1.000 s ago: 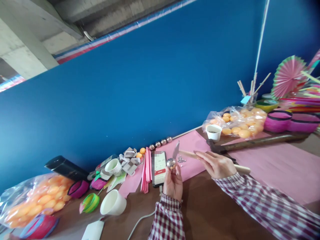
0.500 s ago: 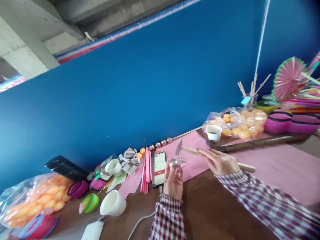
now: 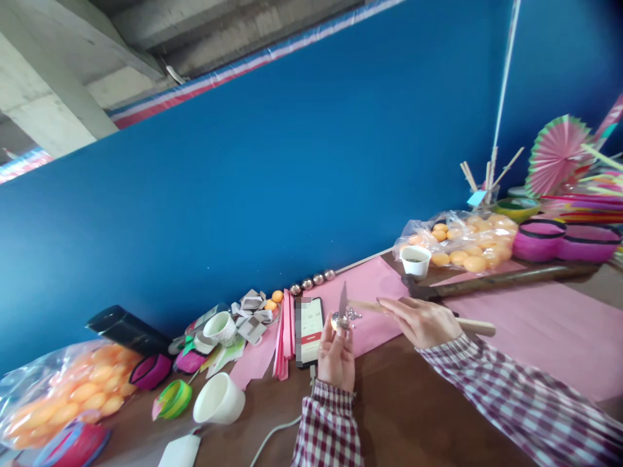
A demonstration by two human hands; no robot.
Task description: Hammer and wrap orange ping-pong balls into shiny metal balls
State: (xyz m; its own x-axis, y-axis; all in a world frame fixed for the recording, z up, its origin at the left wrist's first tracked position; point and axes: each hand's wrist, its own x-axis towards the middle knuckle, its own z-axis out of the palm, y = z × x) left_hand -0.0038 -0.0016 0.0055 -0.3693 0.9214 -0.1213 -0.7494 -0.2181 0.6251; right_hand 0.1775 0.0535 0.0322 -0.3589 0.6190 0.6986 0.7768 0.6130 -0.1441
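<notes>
My left hand (image 3: 335, 360) is closed around a small ball (image 3: 337, 322), partly orange and partly covered in silver studs. In my right hand (image 3: 426, 320) is a hammer (image 3: 477, 326) with a wooden handle and a narrow metal head. The hammer head is right at the ball, overlapping it; whether they touch I cannot tell. Just behind the ball, loose silver tacks (image 3: 354, 314) lie on the pink paper (image 3: 377, 284). Several silver-covered balls (image 3: 318, 279) stand in a row along the blue wall. A phone (image 3: 310, 331) lies left of my left hand.
A large hammer (image 3: 506, 283) lies across the paper at right. Behind it are a white cup (image 3: 415, 262) and a bag of orange balls (image 3: 474, 243). To the left stand a white paper cup (image 3: 219, 399), a green tape roll (image 3: 174, 399) and another ball bag (image 3: 78, 389). A cable (image 3: 275, 431) runs below.
The small hammer's head has come down and slightly left onto the ball. The ball has turned in my left hand, so its orange side now shows.
</notes>
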